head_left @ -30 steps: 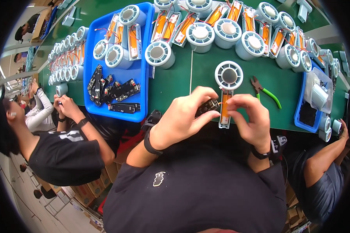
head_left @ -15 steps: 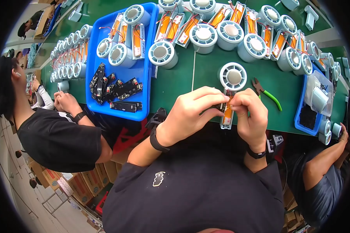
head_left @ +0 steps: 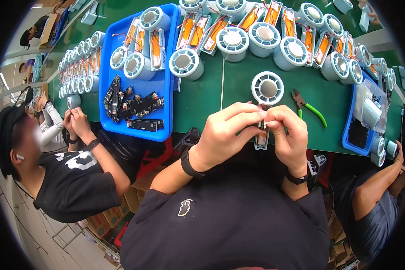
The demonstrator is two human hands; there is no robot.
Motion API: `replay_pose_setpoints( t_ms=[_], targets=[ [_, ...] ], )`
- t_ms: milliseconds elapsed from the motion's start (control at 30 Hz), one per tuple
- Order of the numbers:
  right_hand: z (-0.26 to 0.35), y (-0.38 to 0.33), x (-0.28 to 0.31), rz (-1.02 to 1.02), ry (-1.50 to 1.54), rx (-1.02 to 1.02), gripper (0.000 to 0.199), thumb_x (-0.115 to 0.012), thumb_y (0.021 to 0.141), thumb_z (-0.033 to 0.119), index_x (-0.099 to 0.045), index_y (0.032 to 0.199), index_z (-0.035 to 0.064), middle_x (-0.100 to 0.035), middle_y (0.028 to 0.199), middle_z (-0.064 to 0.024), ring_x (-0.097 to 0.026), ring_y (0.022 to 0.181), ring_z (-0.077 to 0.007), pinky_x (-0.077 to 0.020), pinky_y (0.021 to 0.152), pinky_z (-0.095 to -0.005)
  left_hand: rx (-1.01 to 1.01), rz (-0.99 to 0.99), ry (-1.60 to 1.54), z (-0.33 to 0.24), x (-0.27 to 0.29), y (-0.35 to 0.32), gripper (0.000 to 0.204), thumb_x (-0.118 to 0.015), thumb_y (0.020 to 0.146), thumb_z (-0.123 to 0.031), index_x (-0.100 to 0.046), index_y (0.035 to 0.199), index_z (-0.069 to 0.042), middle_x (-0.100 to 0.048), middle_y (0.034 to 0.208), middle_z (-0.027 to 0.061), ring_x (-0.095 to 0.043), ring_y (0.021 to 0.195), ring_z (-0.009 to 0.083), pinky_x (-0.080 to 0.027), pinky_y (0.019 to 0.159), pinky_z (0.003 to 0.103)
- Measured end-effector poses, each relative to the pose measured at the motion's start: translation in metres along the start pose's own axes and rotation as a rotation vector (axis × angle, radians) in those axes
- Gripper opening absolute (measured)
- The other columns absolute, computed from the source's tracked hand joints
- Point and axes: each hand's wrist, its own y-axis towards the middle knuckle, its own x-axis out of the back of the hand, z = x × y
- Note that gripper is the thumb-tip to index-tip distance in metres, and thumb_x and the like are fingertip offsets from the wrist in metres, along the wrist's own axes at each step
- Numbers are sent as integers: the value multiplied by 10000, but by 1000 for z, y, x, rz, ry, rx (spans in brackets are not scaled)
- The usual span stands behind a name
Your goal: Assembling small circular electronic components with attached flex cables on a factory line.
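Right in front of me on the green table lies a light-blue handheld fan [head_left: 268, 87], its round head away from me and its open handle [head_left: 261, 143] toward me. Over that handle my left hand [head_left: 231, 126] is closed, thumb and fingers pinching a narrow black circuit board [head_left: 261, 123] seen nearly edge-on. My right hand [head_left: 289, 130] is also closed, pinching a small white wire connector [head_left: 266, 125] against the board. Fingers cover most of the connector, the wires and the middle of the handle.
A blue tray [head_left: 167, 103] at left carries black circuit boards [head_left: 139, 105] and several fan bodies. More fans [head_left: 232, 41] line the far side. Green-handled cutters [head_left: 314, 112] lie right of my fan; a blue bin [head_left: 346, 135] stands farther right. People work on both sides.
My hands stay over the handle, the fingertips drawn closer together at the board and connector. The person at left has leaned back and turned, and now shows more of the shirt front.
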Motion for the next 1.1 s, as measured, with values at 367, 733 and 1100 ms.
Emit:
replay_pose_setpoints(
  t_ms=[367,733,1100],
  targets=[
    [-12,8,-1,-42,-266,350,86,-699,854,-48,-639,889,1,-686,787,-100,-691,674,-261,-544,578,-334,-13,86,-9,3,11,3,399,-875,712,31,-755,1088,-29,-737,1077,119,-743,929,261,-612,798,324],
    [-2,-8,-8,-71,22,-29,23,-646,944,-49,-659,956,-34,-708,881,-108,-671,712,-163,-528,619,-277,-23,-14,8,3,0,-4,418,-898,704,-9,-753,1095,-32,-738,1044,120,-742,899,263,-605,762,321],
    [8,-3,5,-60,-60,-88,92,-613,943,-92,-674,982,-36,-703,937,-124,-692,796,-188,-539,677,-293,8,20,37,1,7,-6,432,-887,706,4,-749,1115,-22,-736,1067,125,-739,918,270,-606,772,333]
  ],
)
